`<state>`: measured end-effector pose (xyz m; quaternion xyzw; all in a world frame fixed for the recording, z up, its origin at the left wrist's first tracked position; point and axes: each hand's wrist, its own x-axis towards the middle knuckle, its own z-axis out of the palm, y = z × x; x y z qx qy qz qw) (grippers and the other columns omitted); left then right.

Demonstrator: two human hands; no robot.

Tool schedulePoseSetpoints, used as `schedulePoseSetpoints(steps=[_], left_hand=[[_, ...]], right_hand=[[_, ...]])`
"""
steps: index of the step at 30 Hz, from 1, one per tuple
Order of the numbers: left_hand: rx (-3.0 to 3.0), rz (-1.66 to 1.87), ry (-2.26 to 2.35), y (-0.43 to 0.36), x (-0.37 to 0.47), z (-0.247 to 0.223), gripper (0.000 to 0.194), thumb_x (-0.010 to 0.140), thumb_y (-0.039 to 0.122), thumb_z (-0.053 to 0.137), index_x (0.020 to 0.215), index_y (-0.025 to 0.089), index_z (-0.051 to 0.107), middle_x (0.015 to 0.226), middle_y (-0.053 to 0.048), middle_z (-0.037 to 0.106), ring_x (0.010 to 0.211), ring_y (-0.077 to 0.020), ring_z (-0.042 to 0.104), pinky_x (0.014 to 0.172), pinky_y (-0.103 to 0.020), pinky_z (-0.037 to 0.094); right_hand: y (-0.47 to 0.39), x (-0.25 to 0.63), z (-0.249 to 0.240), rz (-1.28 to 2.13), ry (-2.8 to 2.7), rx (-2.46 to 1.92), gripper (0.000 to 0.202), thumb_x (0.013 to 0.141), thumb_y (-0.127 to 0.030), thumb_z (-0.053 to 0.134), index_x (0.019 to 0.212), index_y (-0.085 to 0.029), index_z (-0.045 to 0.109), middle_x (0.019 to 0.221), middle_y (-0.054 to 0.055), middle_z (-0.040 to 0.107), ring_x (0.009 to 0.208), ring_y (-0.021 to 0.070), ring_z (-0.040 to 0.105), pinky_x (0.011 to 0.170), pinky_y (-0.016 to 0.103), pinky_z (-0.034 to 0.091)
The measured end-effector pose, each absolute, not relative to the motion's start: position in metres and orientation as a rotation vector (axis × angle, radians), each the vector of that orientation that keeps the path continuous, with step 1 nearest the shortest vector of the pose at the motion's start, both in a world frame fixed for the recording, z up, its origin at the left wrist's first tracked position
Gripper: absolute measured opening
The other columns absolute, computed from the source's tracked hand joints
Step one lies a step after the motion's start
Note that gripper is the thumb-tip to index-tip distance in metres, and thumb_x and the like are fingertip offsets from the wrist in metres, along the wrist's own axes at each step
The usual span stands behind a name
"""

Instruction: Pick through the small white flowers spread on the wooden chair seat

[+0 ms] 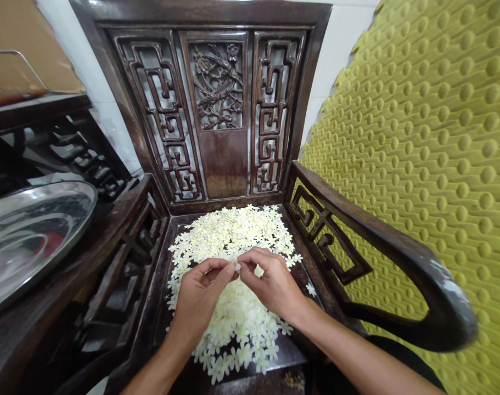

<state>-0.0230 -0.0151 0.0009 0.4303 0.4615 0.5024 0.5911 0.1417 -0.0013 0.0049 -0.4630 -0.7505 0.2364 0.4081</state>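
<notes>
Fingertips of both hands meet over the middle of a dark wooden chair seat (288, 359). Between them is a small white flower (237, 267), mostly covered by the fingers. My left hand (204, 285) is closed in a pinch on its left side. From the right, my right hand (270, 280) pinches at the same spot, thumb and index finger together. Below and around the hands, many loose white flowers (233, 230) with pale yellow centres are spread across the seat. One flower (311, 289) lies apart near the right edge.
Behind the seat rises a carved wooden backrest (227, 159). A curved armrest (381, 247) borders the right, with a yellow bumpy mat (439, 137) beyond. At left are another armrest (126, 219) and a shiny metal tray (68, 230).
</notes>
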Motion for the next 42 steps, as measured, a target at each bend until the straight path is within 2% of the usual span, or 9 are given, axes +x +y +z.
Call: schedulePoseSetpoints(steps=[4, 13, 20, 22, 28, 33, 36, 38, 42], left_hand=[[0.931, 1.139, 1.065, -0.014, -0.023, 0.0, 0.018, 0.074, 0.029, 0.082, 0.08, 0.016, 0.072, 0.081, -0.002, 0.075, 0.082, -0.0169, 0.071, 0.084, -0.028, 0.057], [0.85, 1.137, 1.014, -0.014, -0.023, -0.005, 0.016, 0.079, 0.03, 0.077, 0.08, 0.015, 0.073, 0.079, -0.002, 0.072, 0.081, -0.0163, 0.068, 0.094, -0.037, 0.055], [0.981, 1.238, 1.31, -0.001, -0.034, -0.018, 0.022, 0.071, 0.032, 0.081, 0.08, 0.016, 0.068, 0.077, 0.0, 0.068, 0.074, -0.0145, 0.062, 0.073, -0.027, 0.051], [0.99, 1.289, 1.39, 0.003, -0.038, -0.021, 0.026, 0.07, 0.033, 0.082, 0.085, 0.017, 0.067, 0.08, -0.001, 0.068, 0.075, -0.0152, 0.061, 0.071, -0.027, 0.048], [1.058, 1.364, 1.412, 0.008, -0.045, -0.014, 0.027, 0.077, 0.036, 0.075, 0.098, 0.019, 0.067, 0.095, -0.004, 0.07, 0.091, -0.0184, 0.063, 0.082, -0.03, 0.047], [1.064, 1.438, 1.388, 0.011, -0.05, -0.007, 0.028, 0.079, 0.036, 0.073, 0.1, 0.019, 0.067, 0.102, -0.005, 0.07, 0.1, -0.0198, 0.063, 0.09, -0.031, 0.045], [1.06, 1.373, 1.38, 0.01, -0.052, -0.006, 0.025, 0.078, 0.037, 0.073, 0.096, 0.019, 0.069, 0.098, -0.003, 0.071, 0.092, -0.0185, 0.063, 0.085, -0.03, 0.045], [1.068, 1.338, 1.373, 0.009, -0.053, -0.005, 0.024, 0.077, 0.037, 0.073, 0.093, 0.02, 0.07, 0.097, -0.003, 0.072, 0.088, -0.018, 0.062, 0.082, -0.029, 0.045], [1.087, 1.299, 1.359, 0.006, -0.052, -0.003, 0.023, 0.076, 0.036, 0.074, 0.091, 0.019, 0.07, 0.089, -0.002, 0.071, 0.084, -0.0179, 0.061, 0.078, -0.028, 0.043]], right_hand=[[-0.004, 0.142, 0.003, 0.463, -1.958, -1.146, 0.009, 0.091, -0.014, 0.061, 0.085, -0.019, 0.064, 0.074, 0.0, 0.064, 0.07, 0.0145, 0.056, 0.074, 0.03, 0.04], [-0.003, 0.14, 0.004, 0.428, -1.948, -1.158, 0.01, 0.089, -0.011, 0.059, 0.082, -0.019, 0.062, 0.072, -0.001, 0.061, 0.069, 0.0141, 0.055, 0.073, 0.028, 0.039], [0.013, 0.156, -0.013, 0.428, -2.191, -1.422, 0.021, 0.087, -0.008, 0.055, 0.069, -0.018, 0.059, 0.069, -0.001, 0.063, 0.067, 0.0143, 0.057, 0.074, 0.029, 0.035], [0.016, 0.161, -0.018, 0.401, -2.28, -1.51, 0.016, 0.087, -0.01, 0.057, 0.075, -0.018, 0.065, 0.077, 0.002, 0.068, 0.072, 0.0163, 0.06, 0.078, 0.032, 0.034], [0.046, 0.164, -0.03, 0.439, -2.299, -1.621, 0.019, 0.092, -0.01, 0.051, 0.091, -0.017, 0.068, 0.097, 0.006, 0.07, 0.092, 0.0181, 0.064, 0.083, 0.027, 0.04], [0.086, 0.142, -0.054, 0.518, -2.356, -1.733, 0.016, 0.092, -0.013, 0.055, 0.091, -0.018, 0.07, 0.099, 0.007, 0.071, 0.09, 0.0182, 0.066, 0.075, 0.025, 0.046], [0.101, 0.124, -0.073, 0.541, -2.349, -1.896, 0.011, 0.093, -0.022, 0.062, 0.098, -0.016, 0.07, 0.104, 0.009, 0.069, 0.092, 0.0209, 0.067, 0.079, 0.031, 0.052], [0.105, 0.115, -0.083, 0.534, -2.325, -1.997, 0.027, 0.097, -0.032, 0.06, 0.119, -0.016, 0.061, 0.119, 0.009, 0.064, 0.099, 0.0209, 0.065, 0.085, 0.04, 0.056], [0.107, 0.106, -0.095, 0.476, -2.279, -2.098, 0.032, 0.097, -0.032, 0.06, 0.125, -0.016, 0.058, 0.123, 0.01, 0.061, 0.104, 0.0229, 0.064, 0.088, 0.044, 0.056]])
